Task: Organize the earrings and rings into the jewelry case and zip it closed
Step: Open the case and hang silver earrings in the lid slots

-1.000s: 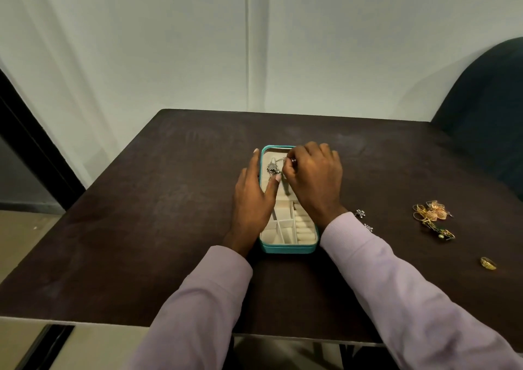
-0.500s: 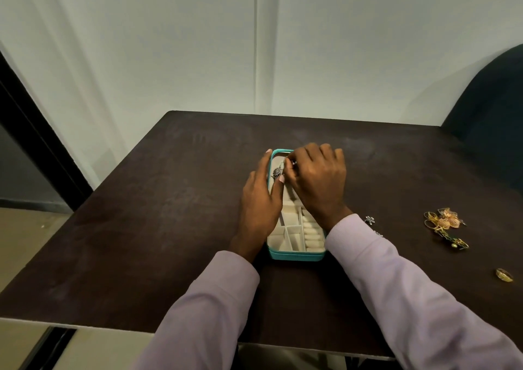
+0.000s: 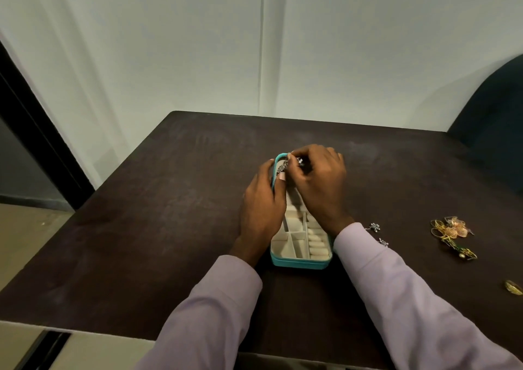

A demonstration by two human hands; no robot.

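Observation:
A teal jewelry case [image 3: 300,263] lies open on the dark table [image 3: 158,217], showing cream compartments and ring rolls. My left hand [image 3: 261,208] holds the raised lid's left edge, thumb inside against the lining. My right hand [image 3: 318,183] pinches a silver earring [image 3: 283,166] at the lid's top. Two small silver studs [image 3: 375,227] lie just right of my right sleeve. A tangle of gold earrings [image 3: 451,232] sits farther right. A gold ring [image 3: 513,287] lies near the right edge.
A dark green chair back [image 3: 498,115] stands at the table's far right corner. A pale wall runs behind the table, with a black door frame [image 3: 36,132] to the left. Bare tabletop stretches left of the case.
My hands stay at the case lid; the left hand's fingers have curled further round the lid's edge. The view has shifted slightly left and down.

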